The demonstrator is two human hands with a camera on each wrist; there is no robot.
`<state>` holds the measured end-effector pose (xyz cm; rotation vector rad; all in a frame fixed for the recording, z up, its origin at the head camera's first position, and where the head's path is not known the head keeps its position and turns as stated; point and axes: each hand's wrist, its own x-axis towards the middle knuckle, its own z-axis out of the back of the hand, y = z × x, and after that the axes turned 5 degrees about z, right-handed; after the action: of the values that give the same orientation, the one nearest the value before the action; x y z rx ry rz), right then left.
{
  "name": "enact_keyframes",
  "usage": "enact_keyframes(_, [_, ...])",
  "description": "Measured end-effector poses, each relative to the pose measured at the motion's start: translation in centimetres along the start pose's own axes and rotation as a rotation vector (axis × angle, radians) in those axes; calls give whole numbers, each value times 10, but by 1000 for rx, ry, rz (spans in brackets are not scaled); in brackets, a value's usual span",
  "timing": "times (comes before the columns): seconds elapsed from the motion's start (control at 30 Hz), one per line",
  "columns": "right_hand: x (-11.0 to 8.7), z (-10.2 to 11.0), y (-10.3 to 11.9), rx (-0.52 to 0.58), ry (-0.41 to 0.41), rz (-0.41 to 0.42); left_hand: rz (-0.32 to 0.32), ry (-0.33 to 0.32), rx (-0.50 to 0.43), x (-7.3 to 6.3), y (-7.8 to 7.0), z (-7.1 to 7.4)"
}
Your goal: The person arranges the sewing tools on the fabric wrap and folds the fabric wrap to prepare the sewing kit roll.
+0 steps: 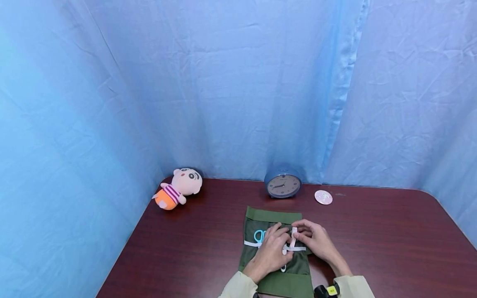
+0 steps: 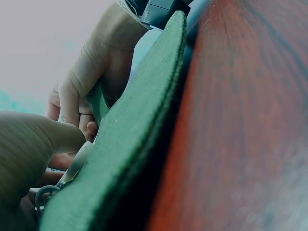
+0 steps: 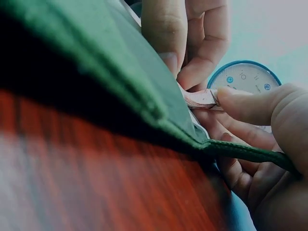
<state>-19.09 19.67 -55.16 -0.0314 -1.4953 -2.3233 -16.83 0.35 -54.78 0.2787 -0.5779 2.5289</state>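
Note:
On the table lies an unfolded green cloth organizer (image 1: 285, 284) with a white elastic band (image 1: 251, 243) across it. Between thumb and fingers, my right hand (image 1: 316, 241) pinches a folded pale pink measuring tape (image 3: 202, 98), its lower end at the band. My left hand (image 1: 273, 251) bends over the organizer's middle, thumb and fingers gripping the band beside the tape. Turquoise-handled scissors (image 1: 258, 236) sit under the band, partly covered by that hand. A small white tip (image 1: 283, 268) shows below it; what it belongs to is hidden.
Behind the organizer stands a blue alarm clock (image 1: 284, 186). A round pale disc (image 1: 323, 197) lies to its right. At the far left is a plush doll (image 1: 178, 190) in a striped top. Blue curtains (image 1: 238, 91) enclose the dark red table (image 1: 179, 252).

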Motion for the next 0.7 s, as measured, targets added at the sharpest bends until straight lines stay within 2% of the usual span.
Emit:
enact_keyframes(0.3, [3, -5, 6, -156, -45, -74, -10, -10, 1, -1, 1, -1])
enact_keyframes(0.47, [3, -7, 9, -213, -40, -60, -29, -26, 1, -1, 2, 1])
enact_keyframes(0.6, [4, -8, 9, -222, -33, -43, -59, -67, 5, -1, 4, 5])
enact_keyframes(0.7, [4, -8, 8, -232, -23, -42, -57, -72, -2, -1, 6, 10])
